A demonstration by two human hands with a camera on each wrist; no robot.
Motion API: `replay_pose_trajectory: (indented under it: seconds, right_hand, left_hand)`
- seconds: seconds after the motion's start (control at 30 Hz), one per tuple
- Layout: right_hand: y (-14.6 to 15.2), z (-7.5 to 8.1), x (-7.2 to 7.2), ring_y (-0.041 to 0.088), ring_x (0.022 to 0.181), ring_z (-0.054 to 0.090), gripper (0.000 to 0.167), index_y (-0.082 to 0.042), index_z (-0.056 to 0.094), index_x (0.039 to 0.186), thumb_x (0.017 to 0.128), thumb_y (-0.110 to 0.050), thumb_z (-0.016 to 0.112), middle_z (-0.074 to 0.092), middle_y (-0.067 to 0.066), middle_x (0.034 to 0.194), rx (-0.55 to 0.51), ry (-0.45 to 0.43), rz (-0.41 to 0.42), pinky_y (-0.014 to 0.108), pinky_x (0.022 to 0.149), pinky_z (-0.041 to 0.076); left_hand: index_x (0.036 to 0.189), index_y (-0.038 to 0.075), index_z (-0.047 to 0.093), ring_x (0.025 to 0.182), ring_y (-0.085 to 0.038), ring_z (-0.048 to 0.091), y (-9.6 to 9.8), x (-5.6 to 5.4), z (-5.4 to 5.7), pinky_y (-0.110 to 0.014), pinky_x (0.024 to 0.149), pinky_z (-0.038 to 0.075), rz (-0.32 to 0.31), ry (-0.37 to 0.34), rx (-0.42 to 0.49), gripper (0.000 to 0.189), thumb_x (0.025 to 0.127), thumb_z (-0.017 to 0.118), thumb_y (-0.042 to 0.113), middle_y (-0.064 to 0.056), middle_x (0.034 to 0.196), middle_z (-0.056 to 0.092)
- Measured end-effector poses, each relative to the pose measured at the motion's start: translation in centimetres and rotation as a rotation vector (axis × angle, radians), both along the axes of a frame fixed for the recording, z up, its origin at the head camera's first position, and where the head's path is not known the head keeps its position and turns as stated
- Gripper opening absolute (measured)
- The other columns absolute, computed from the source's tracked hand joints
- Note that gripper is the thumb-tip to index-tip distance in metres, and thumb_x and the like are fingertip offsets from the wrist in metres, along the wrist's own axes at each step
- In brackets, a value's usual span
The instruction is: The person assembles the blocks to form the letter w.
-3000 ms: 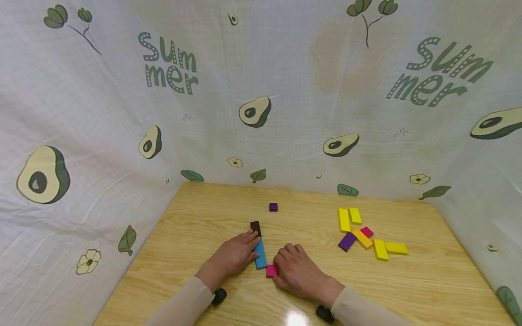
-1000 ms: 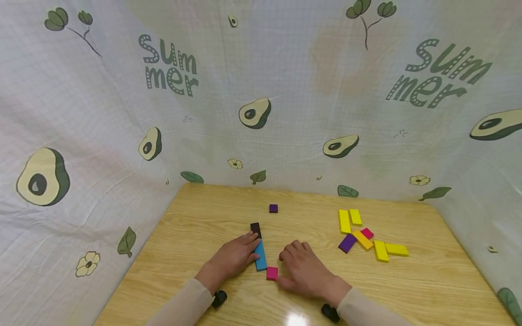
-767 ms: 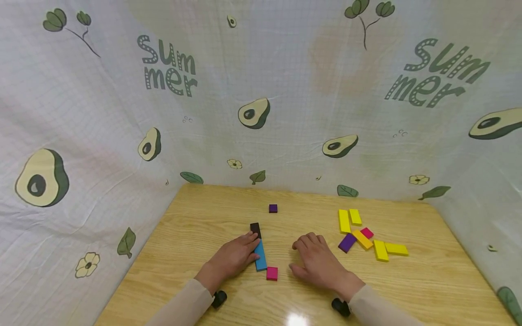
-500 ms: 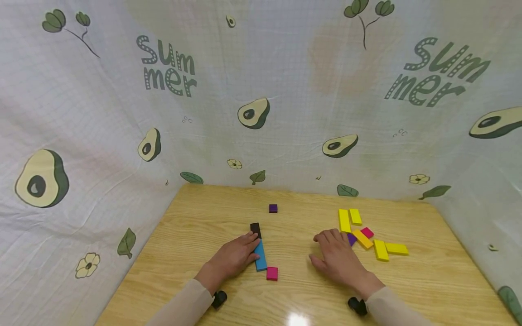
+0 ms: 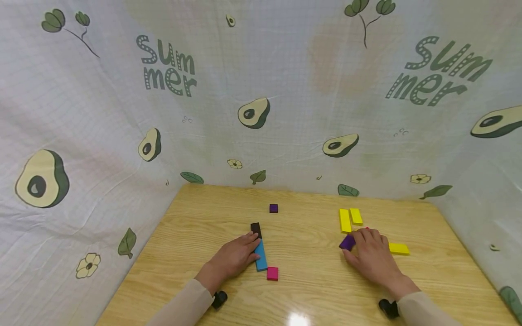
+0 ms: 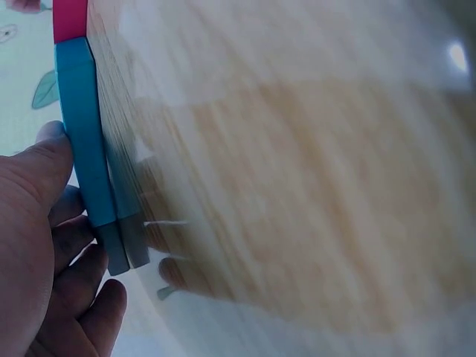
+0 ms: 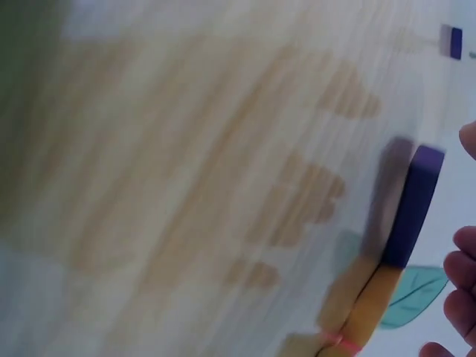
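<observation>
My left hand (image 5: 230, 258) rests against a blue block (image 5: 261, 260) and the black block (image 5: 255, 227) at its far end. In the left wrist view, its thumb touches the blue block (image 6: 83, 134) and the fingers lie by the dark block below. A pink square block (image 5: 272, 273) sits at the near end of the blue one. My right hand (image 5: 371, 256) is over the group of blocks on the right, fingers loosely bent. Beside its thumb lies a purple block (image 5: 346, 242); the right wrist view shows an orange block (image 7: 372, 312) touching it. The hand hides other blocks.
Two yellow blocks (image 5: 345, 221) lie beyond my right hand, and another yellow block (image 5: 399, 248) is to its right. A small purple block (image 5: 273, 208) stands alone toward the back of the wooden table (image 5: 220, 203). A printed cloth (image 5: 293, 113) surrounds the back and sides.
My right hand has let go of the pink block and moved right to the group of blocks. The pink block has stayed near the blue block; my left hand has kept its place.
</observation>
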State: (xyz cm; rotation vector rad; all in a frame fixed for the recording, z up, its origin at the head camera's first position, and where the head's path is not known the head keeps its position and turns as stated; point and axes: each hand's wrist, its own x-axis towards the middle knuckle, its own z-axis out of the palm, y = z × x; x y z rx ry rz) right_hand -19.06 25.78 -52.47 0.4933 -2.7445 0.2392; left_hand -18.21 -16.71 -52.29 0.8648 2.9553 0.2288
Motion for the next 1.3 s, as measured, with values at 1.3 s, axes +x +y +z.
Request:
replay_pose_trajectory:
  seconds: [1.3]
  right_hand:
    - [-2.2,0.0,-0.3,0.034,0.105,0.051,0.051,-0.002,0.070,0.119,0.091,-0.044,0.079,0.062,0.012,0.112,0.016,-0.103,0.051,0.050,0.084,0.040]
  left_hand:
    - [0.157,0.009,0.051,0.154,-0.025,0.043,0.0,0.0,0.1,-0.042,0.123,0.043,0.007,-0.006,0.000,0.056,0.111,0.053,0.040,-0.008,0.164,0.047]
